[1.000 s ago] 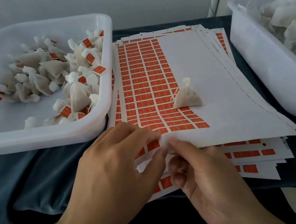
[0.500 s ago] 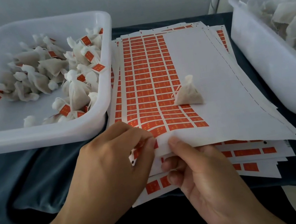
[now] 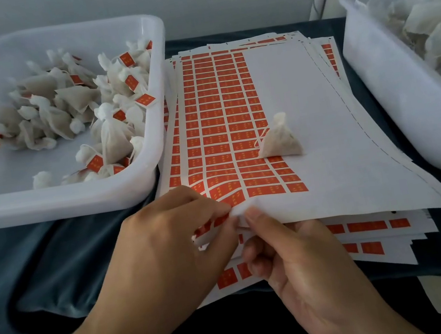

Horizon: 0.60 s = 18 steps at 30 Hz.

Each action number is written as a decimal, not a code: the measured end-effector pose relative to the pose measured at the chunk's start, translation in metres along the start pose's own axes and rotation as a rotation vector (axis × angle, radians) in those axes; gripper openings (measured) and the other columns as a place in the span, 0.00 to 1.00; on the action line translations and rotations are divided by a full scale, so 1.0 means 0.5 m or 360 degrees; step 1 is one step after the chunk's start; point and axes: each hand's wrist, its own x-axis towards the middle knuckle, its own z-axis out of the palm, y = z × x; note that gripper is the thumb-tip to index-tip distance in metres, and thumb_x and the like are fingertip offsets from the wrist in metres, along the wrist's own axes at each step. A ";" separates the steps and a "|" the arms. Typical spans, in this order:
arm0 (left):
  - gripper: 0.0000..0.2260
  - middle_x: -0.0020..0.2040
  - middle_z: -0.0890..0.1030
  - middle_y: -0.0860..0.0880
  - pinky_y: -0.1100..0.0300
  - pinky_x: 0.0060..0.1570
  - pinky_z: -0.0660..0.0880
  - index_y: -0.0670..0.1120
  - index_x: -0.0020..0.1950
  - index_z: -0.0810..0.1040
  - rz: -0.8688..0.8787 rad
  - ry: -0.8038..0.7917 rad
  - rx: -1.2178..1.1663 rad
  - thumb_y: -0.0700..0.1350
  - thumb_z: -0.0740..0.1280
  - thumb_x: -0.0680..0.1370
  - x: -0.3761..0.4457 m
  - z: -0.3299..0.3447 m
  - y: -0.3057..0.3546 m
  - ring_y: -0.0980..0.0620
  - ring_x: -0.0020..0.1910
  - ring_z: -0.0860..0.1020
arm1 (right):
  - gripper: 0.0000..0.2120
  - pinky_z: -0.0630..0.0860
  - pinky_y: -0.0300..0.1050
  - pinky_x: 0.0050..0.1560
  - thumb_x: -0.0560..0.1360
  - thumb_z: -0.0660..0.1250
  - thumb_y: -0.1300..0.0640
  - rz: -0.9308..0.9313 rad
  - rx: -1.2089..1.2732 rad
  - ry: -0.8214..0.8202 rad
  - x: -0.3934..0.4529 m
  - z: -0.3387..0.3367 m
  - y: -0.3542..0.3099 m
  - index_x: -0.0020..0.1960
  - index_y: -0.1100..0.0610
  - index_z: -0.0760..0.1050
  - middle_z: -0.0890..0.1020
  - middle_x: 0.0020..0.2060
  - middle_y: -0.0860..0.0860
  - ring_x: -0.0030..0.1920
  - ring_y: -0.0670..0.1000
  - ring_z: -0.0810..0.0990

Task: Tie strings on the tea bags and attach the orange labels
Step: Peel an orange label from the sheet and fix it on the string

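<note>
**Peeling a label at the sheet's near edge: where it could slip**

At lower centre of the frame the left hand (image 3: 168,249) curls its fingers down onto the near edge of the top label sheet (image 3: 325,151), thumb and forefinger seeming to nip an orange label (image 3: 216,221) that lifts from the corner. The right hand (image 3: 293,259) meets it from the right: its thumb lies on top of the sheet's edge and its fingers curl beneath, pinching the paper so the edge bows upward. Whether the label is fully free of its backing cannot be told.

Just above the hands, right of the printed orange columns, a single tea bag (image 3: 279,140) sits upright on the bare white part of that same sheet, its string looped at its left side. This is the main risk: the sheet is being raised at its near edge, and a sharper lift or tug could tip the bag or roll it away toward the far side.

The sheet tops a loose, fanned stack of label sheets (image 3: 366,233); pulling sideways could drag the top sheet off, or shift the pile toward the near edge of the dark cloth (image 3: 42,265).

A hurried peel might tear the label or fold its adhesive onto itself or onto a neighbouring label.

Further out, the white tray (image 3: 75,200) at upper left holds finished, labelled bags; the bin (image 3: 392,101) at upper right holds unlabelled ones. Both stand clear of the hands.
</note>
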 end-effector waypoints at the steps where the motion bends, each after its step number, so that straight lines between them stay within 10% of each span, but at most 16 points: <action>1: 0.07 0.47 0.84 0.59 0.60 0.44 0.83 0.52 0.48 0.87 -0.0026 -0.0010 -0.0029 0.54 0.72 0.78 0.001 -0.002 -0.001 0.62 0.42 0.83 | 0.11 0.78 0.42 0.34 0.66 0.74 0.48 0.0007 0.0010 0.0000 -0.001 0.000 0.000 0.49 0.45 0.84 0.85 0.36 0.55 0.32 0.50 0.82; 11: 0.05 0.47 0.81 0.65 0.79 0.46 0.73 0.58 0.40 0.79 -0.0294 -0.0092 -0.0255 0.57 0.71 0.73 0.012 -0.008 -0.004 0.66 0.46 0.81 | 0.25 0.79 0.42 0.33 0.66 0.74 0.49 0.0089 0.0033 -0.0040 0.001 -0.007 -0.003 0.62 0.51 0.77 0.86 0.39 0.57 0.34 0.52 0.84; 18: 0.06 0.44 0.79 0.58 0.67 0.35 0.79 0.51 0.43 0.76 -0.0122 0.0205 0.0078 0.49 0.70 0.77 0.019 0.001 0.013 0.59 0.38 0.81 | 0.23 0.78 0.42 0.28 0.68 0.72 0.53 0.0225 0.0214 -0.0038 -0.004 -0.008 -0.014 0.62 0.54 0.76 0.84 0.36 0.60 0.30 0.52 0.82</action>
